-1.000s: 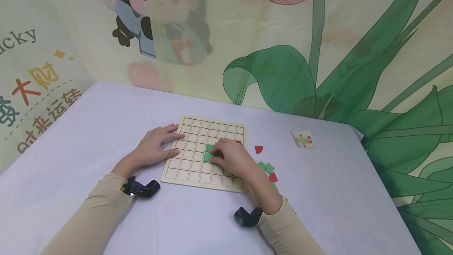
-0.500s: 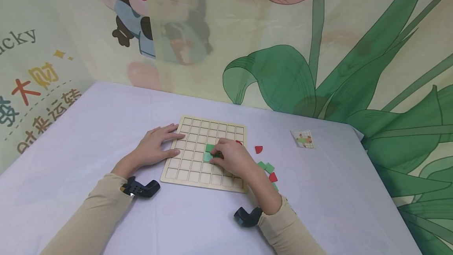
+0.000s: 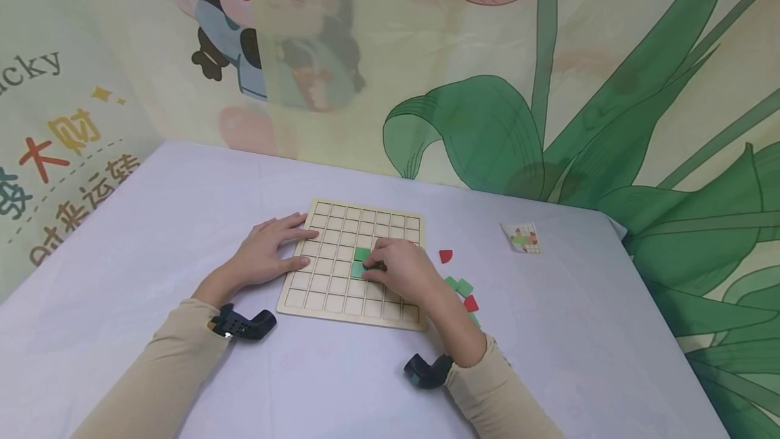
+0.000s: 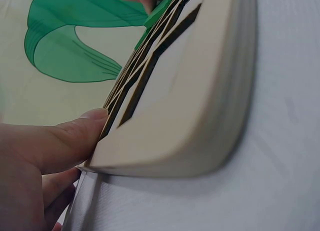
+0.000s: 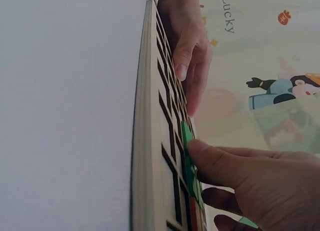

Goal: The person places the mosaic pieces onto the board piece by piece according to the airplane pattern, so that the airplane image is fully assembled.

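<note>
A wooden grid board (image 3: 353, 320) lies flat on the table. My left hand (image 3: 261, 254) rests on its left edge with fingers fairly straight; in the left wrist view the thumb of that hand (image 4: 70, 146) touches the rim. Over the middle of the board, my right hand (image 3: 405, 268) pinches a small green piece, mostly hidden under the fingers. Just left of the fingertips, two green squares (image 3: 359, 269) lie in adjoining cells. The right wrist view has the thumb of the right hand (image 5: 225, 166) against green (image 5: 188, 158) at the board's surface, other fingers curled below.
Right of the board lie a red quarter-round piece (image 3: 446, 256), several green pieces (image 3: 465, 287) and another red piece (image 3: 471, 303). A small printed card (image 3: 523, 239) sits farther right. A bit of red (image 3: 412, 243) shows on the board behind the right hand.
Both hands keep nearly the same places. The right hand has shifted very slightly over the board, covering more of the red piece behind it.
</note>
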Demonstrator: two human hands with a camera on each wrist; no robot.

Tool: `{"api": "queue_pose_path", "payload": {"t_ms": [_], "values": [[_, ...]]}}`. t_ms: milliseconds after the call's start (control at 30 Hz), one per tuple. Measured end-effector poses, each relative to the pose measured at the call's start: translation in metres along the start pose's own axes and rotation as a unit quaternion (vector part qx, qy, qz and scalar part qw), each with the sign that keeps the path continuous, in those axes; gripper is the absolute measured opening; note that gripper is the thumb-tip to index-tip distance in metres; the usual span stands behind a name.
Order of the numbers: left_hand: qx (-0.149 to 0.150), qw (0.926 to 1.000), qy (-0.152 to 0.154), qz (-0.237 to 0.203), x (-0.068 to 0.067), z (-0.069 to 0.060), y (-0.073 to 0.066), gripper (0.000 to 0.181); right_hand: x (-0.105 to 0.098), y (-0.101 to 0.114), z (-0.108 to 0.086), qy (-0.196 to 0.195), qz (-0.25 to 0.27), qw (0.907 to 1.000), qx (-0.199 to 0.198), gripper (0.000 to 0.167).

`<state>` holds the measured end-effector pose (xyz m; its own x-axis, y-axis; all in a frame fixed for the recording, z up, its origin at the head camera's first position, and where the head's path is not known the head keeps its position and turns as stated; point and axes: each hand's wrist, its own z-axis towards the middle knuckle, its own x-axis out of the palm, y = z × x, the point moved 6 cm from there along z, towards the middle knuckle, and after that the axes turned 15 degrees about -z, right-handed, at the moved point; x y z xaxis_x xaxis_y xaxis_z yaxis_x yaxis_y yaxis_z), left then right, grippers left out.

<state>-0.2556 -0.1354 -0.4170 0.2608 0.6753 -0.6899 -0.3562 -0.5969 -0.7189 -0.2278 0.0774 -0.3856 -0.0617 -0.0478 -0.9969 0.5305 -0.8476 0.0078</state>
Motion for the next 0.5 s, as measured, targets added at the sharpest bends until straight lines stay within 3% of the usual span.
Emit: {"api": "queue_pose_path", "payload": {"t_ms": [200,367,500], "values": [[0.003,1.0,-0.001,0.002,-0.001,0.0,0.0,0.054,0.003,-0.002,0.002,0.006,0.024,0.9996,-0.015,0.007],[0.002,1.0,-0.003,-0.003,-0.001,0.0,0.0,0.054,0.002,-0.018,-0.001,0.067,0.1,0.9927,-0.005,0.006],[0.001,1.0,-0.001,-0.006,0.0,0.0,0.0,0.053,-0.001,-0.048,-0.014,0.137,0.153,0.9777,0.047,0.012]]}}
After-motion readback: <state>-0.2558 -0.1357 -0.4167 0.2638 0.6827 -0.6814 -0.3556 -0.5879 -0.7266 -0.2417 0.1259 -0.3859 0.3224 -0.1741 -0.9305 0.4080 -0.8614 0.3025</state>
